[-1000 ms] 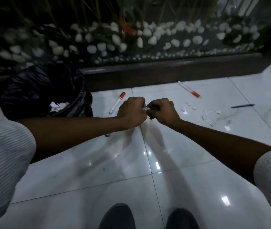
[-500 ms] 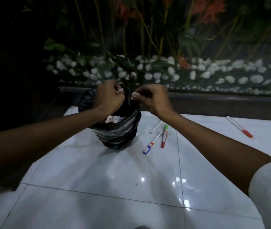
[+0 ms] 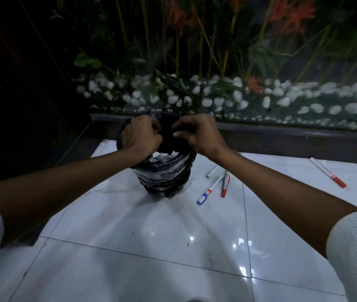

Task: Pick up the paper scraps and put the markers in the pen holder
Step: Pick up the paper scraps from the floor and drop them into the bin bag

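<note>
1. A bin [image 3: 164, 179] lined with a black bag stands on the glossy white tiled floor [image 3: 151, 247].
2. Behind it, white pebbles [image 3: 234, 99], green stems and orange flowers [image 3: 293, 14] sit beyond a dark ledge [image 3: 282, 138].

both hands [image 3: 142, 136] sit over the bin [image 3: 164, 182], hiding its near rim; too dark to tell if the fingers pinch anything. right forearm covers part of a marker [image 3: 213, 171]. sleeves cut off at the edges.
</note>
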Demonstrator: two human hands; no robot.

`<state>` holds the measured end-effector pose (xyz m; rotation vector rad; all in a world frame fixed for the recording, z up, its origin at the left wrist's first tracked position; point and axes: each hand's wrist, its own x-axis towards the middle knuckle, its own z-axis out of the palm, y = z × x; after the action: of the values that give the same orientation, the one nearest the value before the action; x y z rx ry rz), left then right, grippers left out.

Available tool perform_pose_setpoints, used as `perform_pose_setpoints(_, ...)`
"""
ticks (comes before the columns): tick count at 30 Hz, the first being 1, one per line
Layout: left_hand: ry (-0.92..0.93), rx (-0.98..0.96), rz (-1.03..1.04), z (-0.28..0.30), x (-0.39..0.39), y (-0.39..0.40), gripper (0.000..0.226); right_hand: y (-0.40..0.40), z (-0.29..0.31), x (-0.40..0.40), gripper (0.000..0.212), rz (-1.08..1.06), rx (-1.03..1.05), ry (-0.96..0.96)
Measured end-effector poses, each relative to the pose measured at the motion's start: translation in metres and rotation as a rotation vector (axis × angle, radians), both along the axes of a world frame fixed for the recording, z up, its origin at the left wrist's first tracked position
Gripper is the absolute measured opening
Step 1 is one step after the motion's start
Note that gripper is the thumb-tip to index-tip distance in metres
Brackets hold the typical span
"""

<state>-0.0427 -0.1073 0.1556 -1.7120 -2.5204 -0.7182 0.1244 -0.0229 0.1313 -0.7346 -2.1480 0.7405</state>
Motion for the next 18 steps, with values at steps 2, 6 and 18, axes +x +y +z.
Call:
perform_pose_setpoints(2, -0.029, 0.078, 0.006, 0.001, 0.012, 0.01, 0.022, 0.001, -0.001, 0.007, 0.013, -0.068, -0.03, 0.08)
perform_pose_setpoints(6, -0.082, 0.207, -0.052, -0.001, 0.051, 0.038, 0.014, 0.011, -0.003, 0.037, 0.01, -0.188, -0.055, 0.163)
perform_pose_setpoints(18, -0.174, 0.109, -0.554, -0.029, 0.236, 0.08, 0.009, -0.006, -0.069, 0.251, 0.018, -0.611, -0.276, -0.209)
